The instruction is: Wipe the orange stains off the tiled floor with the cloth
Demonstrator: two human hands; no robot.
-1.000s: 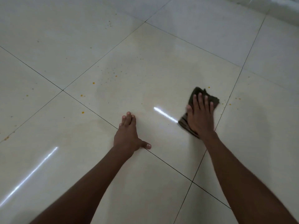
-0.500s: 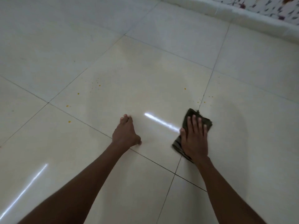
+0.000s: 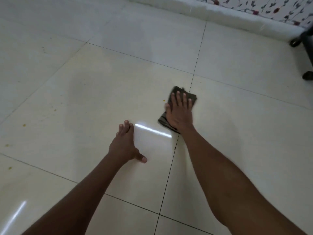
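Observation:
My right hand (image 3: pixel 179 113) lies flat with fingers spread, pressing a dark folded cloth (image 3: pixel 178 91) onto the cream tiled floor (image 3: pixel 101 82), right beside a grout line. A small orange spot (image 3: pixel 163 100) sits just left of the cloth. More orange spots lie far to the left: one (image 3: pixel 24 125), another (image 3: pixel 7 145) and a third (image 3: pixel 10 168). My left hand (image 3: pixel 124 145) rests palm down on the tile, holding nothing, thumb out to the right.
A white skirting (image 3: pixel 237 16) and a floral-patterned wall (image 3: pixel 271 7) run along the top right. A black object with small wheels (image 3: pixel 304 44) stands at the right edge. Bright light streaks reflect off the glossy tiles.
The view has swung right and up, bringing the wall and wheeled object into sight. My right hand has slid the cloth forward along the grout line, over where several spots lay.

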